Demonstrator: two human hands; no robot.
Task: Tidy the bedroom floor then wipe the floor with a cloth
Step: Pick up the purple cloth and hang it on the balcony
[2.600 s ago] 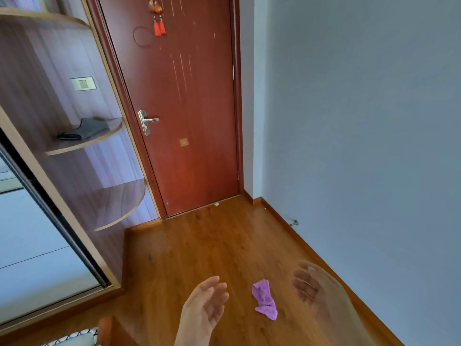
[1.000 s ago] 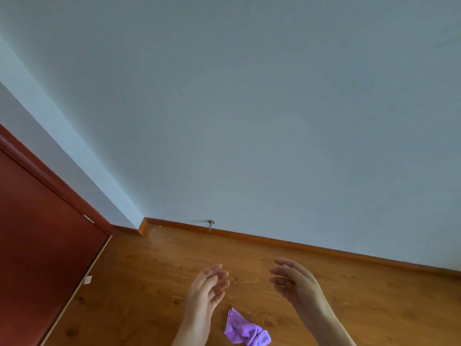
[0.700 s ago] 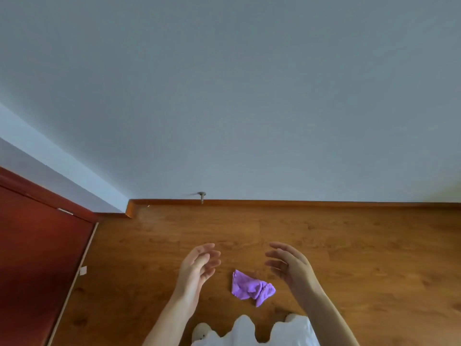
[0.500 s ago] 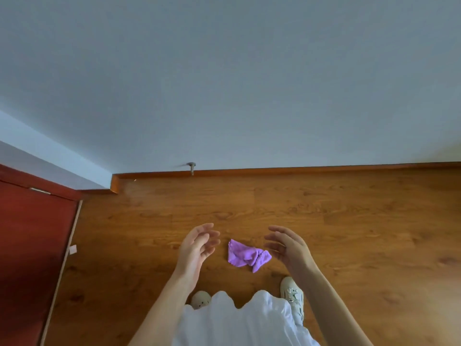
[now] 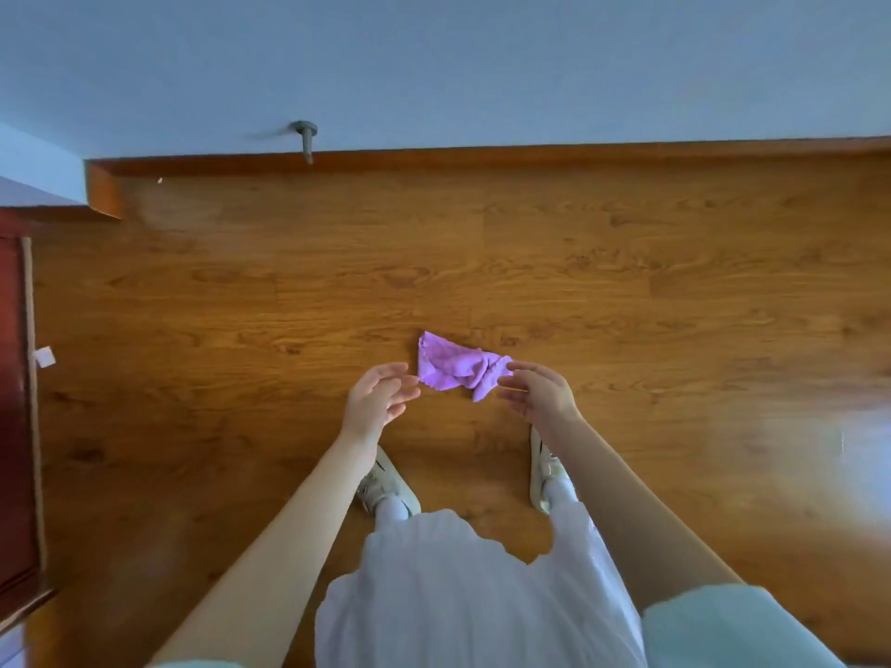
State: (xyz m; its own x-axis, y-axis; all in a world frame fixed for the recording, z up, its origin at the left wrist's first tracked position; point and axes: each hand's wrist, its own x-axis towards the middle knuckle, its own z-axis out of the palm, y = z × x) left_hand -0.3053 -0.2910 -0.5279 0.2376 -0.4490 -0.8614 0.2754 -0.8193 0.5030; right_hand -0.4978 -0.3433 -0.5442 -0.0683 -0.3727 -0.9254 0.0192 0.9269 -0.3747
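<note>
A crumpled purple cloth (image 5: 455,366) lies on the wooden floor (image 5: 289,291) just ahead of my feet. My left hand (image 5: 378,400) hovers at the cloth's left edge, fingers relaxed and holding nothing. On the other side, my right hand (image 5: 540,395) is at the cloth's right end, fingers loosely curved; its fingertips overlap the cloth's edge in view, and no grip shows. Both arms reach down and forward.
A blue-grey wall with a wooden skirting board (image 5: 482,154) runs across the far side, with a metal door stop (image 5: 304,137) on it. A red-brown door (image 5: 12,402) is at the left, a small white scrap (image 5: 44,356) at its foot. My white shoes (image 5: 385,486) stand below.
My view has swung from the door down to the floor. Both hands have moved forward and lower, closing in on either end of the purple cloth, which now lies between them.
</note>
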